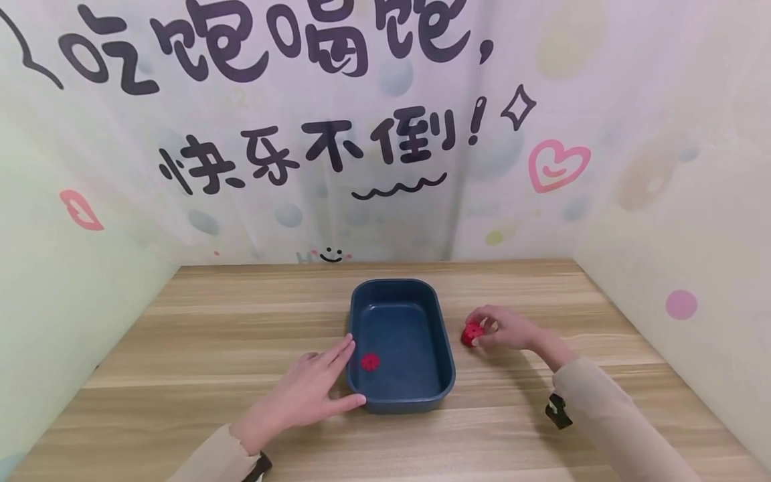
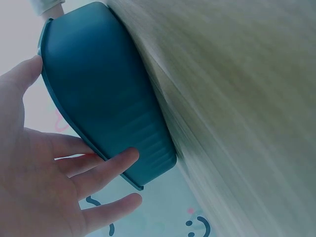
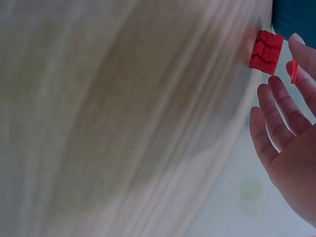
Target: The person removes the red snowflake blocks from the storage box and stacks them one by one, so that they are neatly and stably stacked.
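Note:
A dark blue rectangular tray [image 1: 400, 355] lies on the table, one red flower-shaped piece [image 1: 370, 362] inside near its left wall. My left hand [image 1: 310, 388] rests against the tray's left side with fingers extended. In the left wrist view, the thumb touches the rim and the fingers spread along the outer wall [image 2: 98, 89]. To the right of the tray stands a short stack of red notched pieces [image 3: 266, 52]. My right hand [image 1: 508, 330] pinches a thin red piece [image 3: 294, 71] between thumb and forefinger, apart from the stack; its other fingers stay loosely extended.
The wood-grain table [image 1: 241, 314] meets a printed white curtain [image 1: 319, 221] at the back. Pale walls [image 1: 693, 221] close in both sides. A black strap [image 1: 559, 410] shows at the right sleeve.

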The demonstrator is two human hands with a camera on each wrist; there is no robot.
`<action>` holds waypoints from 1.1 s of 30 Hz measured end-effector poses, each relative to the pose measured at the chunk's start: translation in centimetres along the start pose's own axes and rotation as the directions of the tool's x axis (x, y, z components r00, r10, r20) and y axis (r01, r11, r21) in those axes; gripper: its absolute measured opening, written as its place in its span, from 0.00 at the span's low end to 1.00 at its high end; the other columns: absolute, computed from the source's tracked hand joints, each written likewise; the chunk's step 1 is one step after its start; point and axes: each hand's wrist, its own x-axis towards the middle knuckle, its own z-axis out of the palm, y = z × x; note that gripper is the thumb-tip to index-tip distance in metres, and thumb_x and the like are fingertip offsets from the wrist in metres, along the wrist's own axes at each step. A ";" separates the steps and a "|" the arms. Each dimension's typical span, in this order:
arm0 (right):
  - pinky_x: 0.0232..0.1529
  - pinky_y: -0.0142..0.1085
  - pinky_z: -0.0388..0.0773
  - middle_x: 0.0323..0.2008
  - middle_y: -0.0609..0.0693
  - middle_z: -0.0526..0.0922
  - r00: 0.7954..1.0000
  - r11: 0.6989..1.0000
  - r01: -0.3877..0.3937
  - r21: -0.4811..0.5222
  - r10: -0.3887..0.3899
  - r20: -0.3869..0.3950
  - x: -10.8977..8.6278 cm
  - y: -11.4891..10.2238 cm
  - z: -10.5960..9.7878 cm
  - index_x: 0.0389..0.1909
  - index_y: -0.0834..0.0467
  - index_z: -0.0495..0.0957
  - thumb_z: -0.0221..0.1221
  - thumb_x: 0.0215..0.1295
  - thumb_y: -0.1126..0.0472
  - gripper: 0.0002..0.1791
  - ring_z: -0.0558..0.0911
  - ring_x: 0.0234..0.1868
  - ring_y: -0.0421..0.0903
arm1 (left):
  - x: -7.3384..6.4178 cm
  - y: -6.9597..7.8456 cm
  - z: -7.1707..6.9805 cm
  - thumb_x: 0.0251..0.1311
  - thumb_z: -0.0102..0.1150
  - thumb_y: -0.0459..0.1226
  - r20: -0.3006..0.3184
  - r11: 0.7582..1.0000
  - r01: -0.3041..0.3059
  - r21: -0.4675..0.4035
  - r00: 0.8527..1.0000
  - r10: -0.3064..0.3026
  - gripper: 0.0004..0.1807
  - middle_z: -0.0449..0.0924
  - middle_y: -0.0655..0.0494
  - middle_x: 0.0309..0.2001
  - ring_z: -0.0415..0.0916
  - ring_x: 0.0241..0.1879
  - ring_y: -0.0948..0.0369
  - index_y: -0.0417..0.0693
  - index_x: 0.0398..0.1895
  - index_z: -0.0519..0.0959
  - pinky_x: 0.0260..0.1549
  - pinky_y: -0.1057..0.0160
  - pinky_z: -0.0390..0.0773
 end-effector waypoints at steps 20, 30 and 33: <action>0.34 0.37 0.71 0.32 0.48 0.74 0.999 0.999 -0.013 -0.030 0.012 -0.037 0.2 0.4 1.0 0.40 0.59 0.73 0.63 0.50 0.61 0.16 0.74 0.32 0.44 | 0.0 0.0 -0.1 0.51 0.42 0.65 0.027 1.000 0.018 -0.008 0.999 -0.018 0.46 0.56 0.48 0.64 0.64 0.55 0.54 0.38 0.62 0.60 0.47 0.50 0.66; 0.34 0.36 0.72 0.33 0.48 0.74 1.000 0.999 -0.011 -0.037 0.010 -0.025 0.3 0.4 1.0 0.40 0.60 0.74 0.63 0.50 0.62 0.15 0.74 0.32 0.44 | 0.0 0.0 -0.1 0.51 0.43 0.65 0.021 1.000 0.018 -0.007 1.000 -0.018 0.46 0.55 0.48 0.64 0.64 0.55 0.55 0.38 0.62 0.60 0.47 0.51 0.66; 0.35 0.37 0.72 0.33 0.48 0.74 1.000 0.999 -0.021 -0.038 0.020 -0.016 0.3 0.3 1.0 0.40 0.60 0.74 0.63 0.50 0.62 0.15 0.74 0.33 0.44 | 0.0 0.0 -0.1 0.51 0.43 0.65 0.021 1.000 0.018 -0.010 1.000 -0.018 0.46 0.56 0.49 0.64 0.64 0.55 0.55 0.38 0.62 0.60 0.47 0.51 0.66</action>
